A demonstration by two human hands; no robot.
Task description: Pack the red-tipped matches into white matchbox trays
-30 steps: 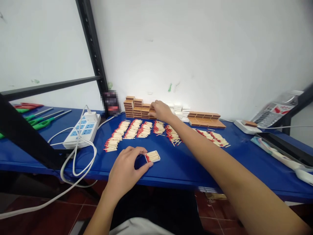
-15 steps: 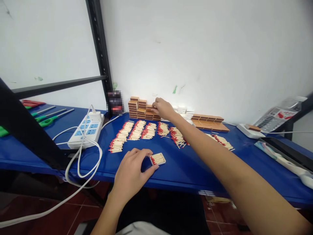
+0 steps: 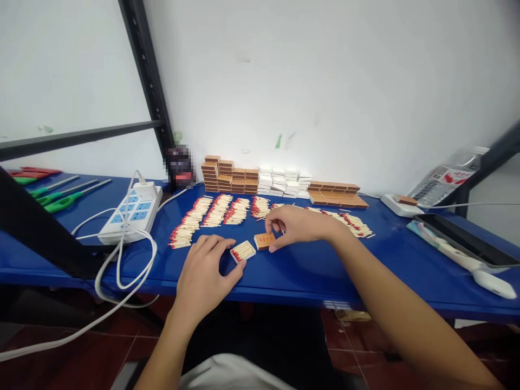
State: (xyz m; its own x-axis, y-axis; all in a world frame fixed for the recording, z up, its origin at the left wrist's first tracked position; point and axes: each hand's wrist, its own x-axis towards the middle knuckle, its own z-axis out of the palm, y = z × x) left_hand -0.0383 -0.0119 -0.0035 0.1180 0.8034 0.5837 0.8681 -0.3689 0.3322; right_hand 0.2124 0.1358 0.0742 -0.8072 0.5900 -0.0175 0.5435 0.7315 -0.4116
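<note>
Between the thumb and index finger of my left hand (image 3: 207, 265) is a white matchbox tray (image 3: 242, 252) filled with red-tipped matches. My right hand (image 3: 298, 225) pinches an orange-brown matchbox sleeve (image 3: 264, 241) just right of the tray, a small gap apart. Behind my hands, loose matches lie in several bundles, among them a long one (image 3: 190, 222) at the left. Against the wall stand stacked brown matchbox sleeves (image 3: 238, 181), stacked white trays (image 3: 284, 181) and a longer low row of brown boxes (image 3: 337, 195). My right hand hides part of the middle bundles.
A white power strip (image 3: 132, 211) with looping cables lies at the left, near green-handled tools (image 3: 67, 200). At the right are a tilted plastic bottle (image 3: 450, 176), a white box (image 3: 402, 206) and a black tray (image 3: 467, 238). The blue table's front edge (image 3: 284, 298) runs before me.
My right hand has come back from the brown stack at the wall, bringing a matchbox sleeve beside the tray. My left hand still holds the tray; the view has shifted slightly.
</note>
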